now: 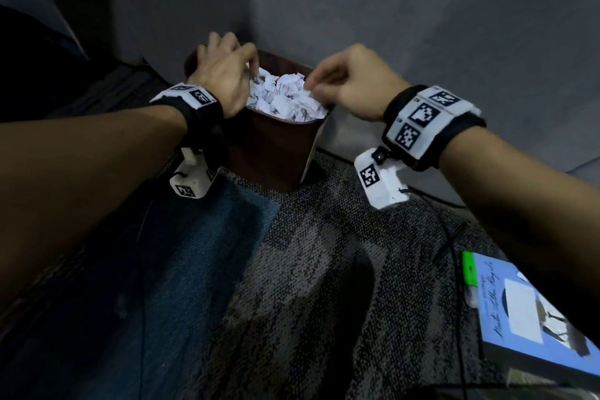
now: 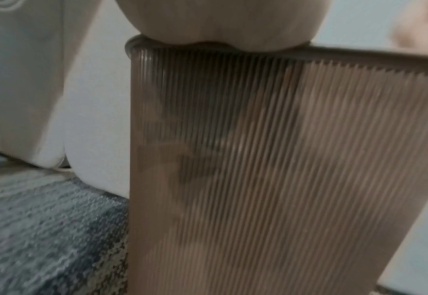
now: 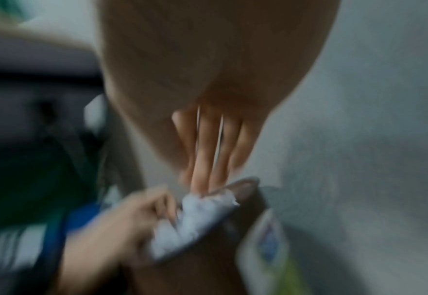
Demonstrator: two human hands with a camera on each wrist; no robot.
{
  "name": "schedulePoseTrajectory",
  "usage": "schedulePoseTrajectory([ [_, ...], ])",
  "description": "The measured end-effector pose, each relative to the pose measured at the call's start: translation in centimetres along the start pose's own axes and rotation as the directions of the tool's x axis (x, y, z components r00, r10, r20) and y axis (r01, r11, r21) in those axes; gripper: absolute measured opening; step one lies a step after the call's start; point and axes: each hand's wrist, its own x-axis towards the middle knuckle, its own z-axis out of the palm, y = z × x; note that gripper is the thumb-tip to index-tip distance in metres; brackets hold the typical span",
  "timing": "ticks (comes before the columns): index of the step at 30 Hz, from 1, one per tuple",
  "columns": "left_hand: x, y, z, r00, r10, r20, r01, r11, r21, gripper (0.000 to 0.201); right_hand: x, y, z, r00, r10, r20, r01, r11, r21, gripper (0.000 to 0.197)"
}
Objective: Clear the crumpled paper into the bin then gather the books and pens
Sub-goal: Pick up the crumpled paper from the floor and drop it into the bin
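Note:
A brown ribbed bin (image 1: 276,146) stands on the carpet against the wall, filled to the rim with crumpled paper (image 1: 285,94). My left hand (image 1: 251,70) lies over the bin's left rim. Its palm rests on the rim (image 2: 157,46) and its curled fingers dig into the crumpled paper (image 3: 195,215). My right hand (image 1: 311,88) hovers at the right rim, its nearly straight fingers (image 3: 202,149) pointing down and touching the paper. A light-blue book (image 1: 526,318) lies on the floor at the lower right. No pens are visible.
Grey walls (image 1: 422,26) meet in a corner just behind the bin. Blue and grey carpet (image 1: 259,269) spreads in front. A black cable (image 1: 454,253) runs past the book, with a green-edged item (image 1: 469,269) under it. Dark furniture (image 1: 48,58) stands at the left.

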Motion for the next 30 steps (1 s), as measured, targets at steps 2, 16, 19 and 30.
schedulePoseTrajectory([
  [2,0.3,-0.2,-0.2,0.997,-0.023,0.073,0.03,0.995,-0.093,0.022,-0.5,-0.8,0.5,0.98,-0.029,0.199,0.087,0.954,-0.288,0.022],
  [16,1.3,-0.5,0.2,0.969,-0.13,0.208,0.157,0.98,-0.12,0.019,-1.6,-0.4,-0.6,0.995,0.031,0.091,-0.066,0.914,0.4,0.035],
  [19,0.9,0.2,-0.1,0.98,-0.117,0.158,0.132,0.987,-0.087,0.02,-3.0,1.0,-1.8,0.995,0.091,-0.047,-0.052,0.845,0.532,0.036],
  [30,-0.6,14.5,-0.8,0.95,0.304,-0.07,-0.279,0.928,0.245,0.024,-18.9,15.4,-8.1,0.882,0.47,0.037,-0.437,0.784,0.441,0.033],
])
